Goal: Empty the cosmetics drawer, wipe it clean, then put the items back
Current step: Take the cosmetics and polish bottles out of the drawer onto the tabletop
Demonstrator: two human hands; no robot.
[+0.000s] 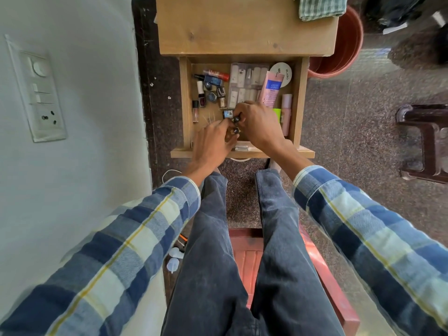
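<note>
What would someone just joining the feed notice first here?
Most likely the two hands meeting over the front of the open wooden drawer: the left hand and right hand both pinch small black-capped bottles. Behind them the drawer is crowded with cosmetics, with a pink tube and a white round tin at the back right. A folded checked cloth lies on the tabletop's far right corner.

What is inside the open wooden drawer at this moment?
The drawer holds nail polish bottles, a clear nail box, a pink tube, a white round tin. The hands cover its front middle.
</note>
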